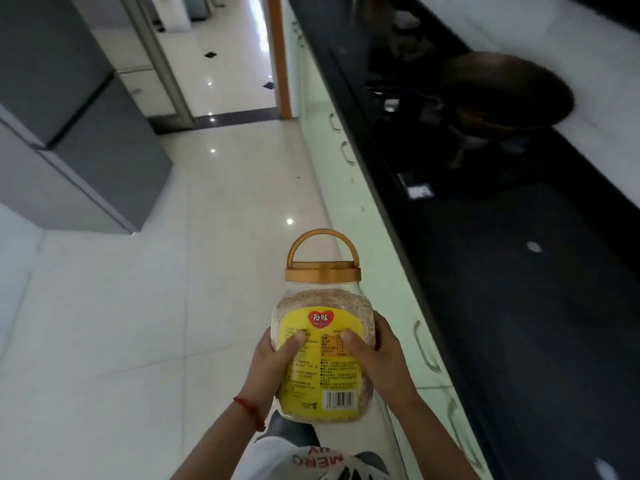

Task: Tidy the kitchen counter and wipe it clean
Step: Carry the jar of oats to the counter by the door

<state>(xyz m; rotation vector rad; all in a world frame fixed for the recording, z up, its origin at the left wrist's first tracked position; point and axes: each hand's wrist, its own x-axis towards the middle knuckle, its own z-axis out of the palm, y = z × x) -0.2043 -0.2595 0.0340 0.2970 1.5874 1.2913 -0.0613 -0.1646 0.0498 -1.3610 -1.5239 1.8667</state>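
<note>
I hold a clear plastic jar of oats with both hands, upright, out over the floor beside the counter. It has a yellow label and a tan lid with a loop handle. My left hand grips its left side, thumb across the label. My right hand grips its right side in the same way. The black kitchen counter runs along my right, and the stretch nearest the jar is bare.
A dark wok sits on the stove farther along the counter, with blurred items behind it. Pale green cabinet fronts with metal handles line the counter's side. A grey fridge stands at left. Glossy white floor tiles lead to a doorway.
</note>
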